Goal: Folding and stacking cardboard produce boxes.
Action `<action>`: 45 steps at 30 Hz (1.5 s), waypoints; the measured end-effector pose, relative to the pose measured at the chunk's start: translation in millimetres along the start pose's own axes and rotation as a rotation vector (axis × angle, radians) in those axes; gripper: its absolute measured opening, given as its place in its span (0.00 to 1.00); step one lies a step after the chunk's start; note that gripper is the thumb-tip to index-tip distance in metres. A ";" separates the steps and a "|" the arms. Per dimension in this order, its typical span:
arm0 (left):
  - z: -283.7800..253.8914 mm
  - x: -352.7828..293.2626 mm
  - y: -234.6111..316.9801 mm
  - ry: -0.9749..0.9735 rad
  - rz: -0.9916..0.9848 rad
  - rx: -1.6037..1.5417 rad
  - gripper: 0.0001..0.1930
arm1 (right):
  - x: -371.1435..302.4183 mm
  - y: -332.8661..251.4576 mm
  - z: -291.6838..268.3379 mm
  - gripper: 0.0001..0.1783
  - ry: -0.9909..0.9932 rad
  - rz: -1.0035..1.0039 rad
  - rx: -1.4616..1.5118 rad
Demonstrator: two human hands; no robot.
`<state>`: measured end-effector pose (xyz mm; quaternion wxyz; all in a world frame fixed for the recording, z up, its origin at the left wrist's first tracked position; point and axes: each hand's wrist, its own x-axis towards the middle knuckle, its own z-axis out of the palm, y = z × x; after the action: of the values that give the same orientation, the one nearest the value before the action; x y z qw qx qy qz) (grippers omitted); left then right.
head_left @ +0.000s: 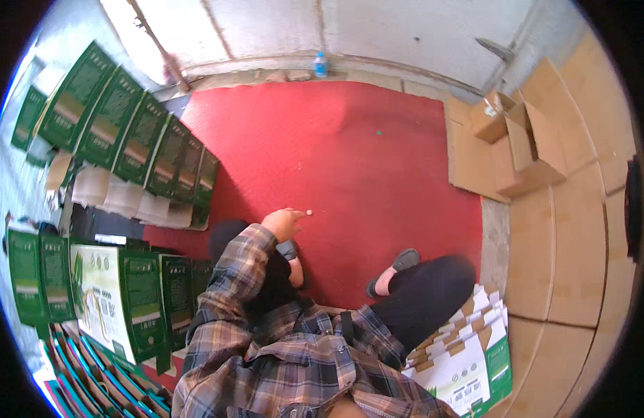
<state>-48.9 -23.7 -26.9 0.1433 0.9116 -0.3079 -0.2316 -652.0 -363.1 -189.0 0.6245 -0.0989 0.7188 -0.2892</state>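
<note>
My left hand [283,223] reaches out above the red mat, beside my bent left knee. Its fingers are partly stretched forward, and I see nothing held in them. A small pale round bit [309,212] shows just beyond the fingertips; whether they touch it I cannot tell. A plaid sleeve [245,261] covers the left arm. My right hand does not show. Nearest the left arm stand green and white printed cartons [142,296], upright in a row.
Green cartons [106,122] lean in a stack at the left, beside the red mat [364,153]. Folded green and white cartons [461,369] sit by my right leg. Brown cardboard [569,258] lines the right, with an opened brown box [527,157]. A blue bottle [320,65] stands by the far wall.
</note>
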 end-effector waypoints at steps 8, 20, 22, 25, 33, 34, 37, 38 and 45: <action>0.8 -0.8 -9.4 0.008 0.041 -0.026 0.24 | -0.6 -35.6 25.0 0.19 -0.020 -0.122 0.108; -9.6 -7.5 -1.5 0.040 0.059 -0.093 0.22 | -62.8 -155.8 108.9 0.20 -0.437 -0.573 0.675; -5.8 -9.5 -8.3 0.122 0.125 -0.125 0.23 | -106.8 -148.9 135.3 0.21 -0.521 -0.578 0.601; -5.7 -11.4 -10.8 0.171 0.108 -0.201 0.23 | -202.2 -128.8 180.5 0.22 -0.626 -0.620 0.456; -15.7 0.7 -23.8 0.489 -0.033 -0.740 0.31 | -290.8 -123.3 262.8 0.25 -1.099 -0.418 -0.054; -18.8 0.2 -28.7 0.515 -0.043 -0.840 0.35 | -291.1 -127.9 272.7 0.26 -1.191 -0.364 -0.176; -33.5 -3.4 -34.0 0.601 -0.042 -1.050 0.41 | -326.2 -117.8 304.3 0.28 -1.222 -0.310 -0.335; -42.2 -7.4 -30.9 0.666 -0.027 -1.165 0.43 | -339.5 -113.3 313.7 0.28 -1.167 -0.319 -0.373; -65.3 -5.9 -28.6 0.835 0.439 -1.513 0.17 | -99.1 -176.1 370.3 0.26 -1.366 0.152 -0.193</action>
<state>-5.6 9.8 19.1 0.8483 0.5036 -0.1632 0.0108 -317.1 -564.7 -30.3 0.9439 -0.2635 0.1921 -0.0524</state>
